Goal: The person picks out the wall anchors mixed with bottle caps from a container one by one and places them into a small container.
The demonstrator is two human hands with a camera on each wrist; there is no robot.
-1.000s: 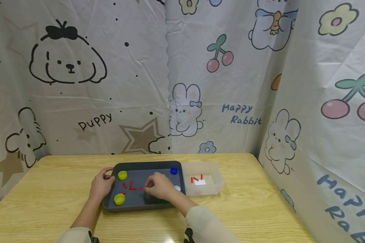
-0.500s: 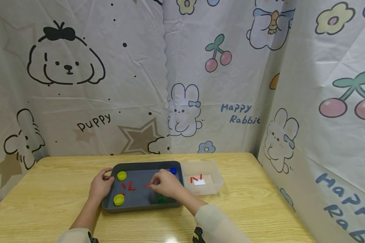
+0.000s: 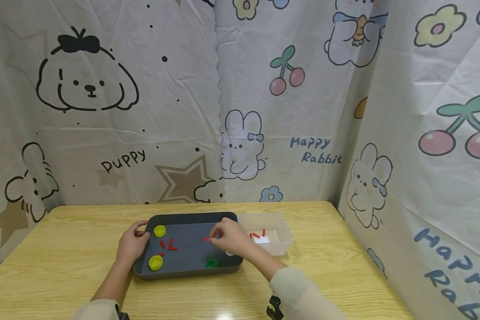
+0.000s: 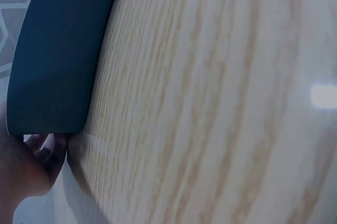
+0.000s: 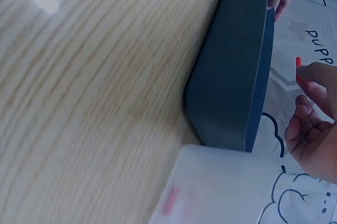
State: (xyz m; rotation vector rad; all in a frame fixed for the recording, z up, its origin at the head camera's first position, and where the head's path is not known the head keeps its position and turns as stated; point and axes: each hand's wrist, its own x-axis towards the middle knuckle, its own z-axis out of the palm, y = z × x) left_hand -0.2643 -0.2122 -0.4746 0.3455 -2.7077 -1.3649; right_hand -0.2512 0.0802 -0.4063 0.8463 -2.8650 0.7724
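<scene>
A dark grey tray (image 3: 188, 232) lies on the table, with my left hand (image 3: 133, 243) gripping its left end. In the left wrist view, that hand's curled fingers (image 4: 55, 158) meet the tray's end wall. Over the tray's right half my right hand (image 3: 231, 236) pinches a small red stick (image 3: 206, 239) between thumb and forefinger. The right wrist view shows the stick (image 5: 298, 66) jutting from the fingertips, raised above the tray rim. Several similar red sticks (image 3: 173, 248) lie in the tray's left part, near two yellow caps (image 3: 160, 231). A green cap (image 3: 212, 263) sits near the front wall.
A clear plastic box (image 3: 286, 231) stands against the tray's right end. Inside it are three red sticks (image 3: 256, 235) and a white paper piece (image 3: 262, 240). A white round thing (image 3: 229, 254) is partly hidden under the right wrist. A printed curtain (image 3: 184, 111) hangs behind the table (image 3: 324, 266).
My right hand has moved right and slightly back, carrying the red stick away from the others. It uncovered the green cap and now hides the blue one. The left hand stays put.
</scene>
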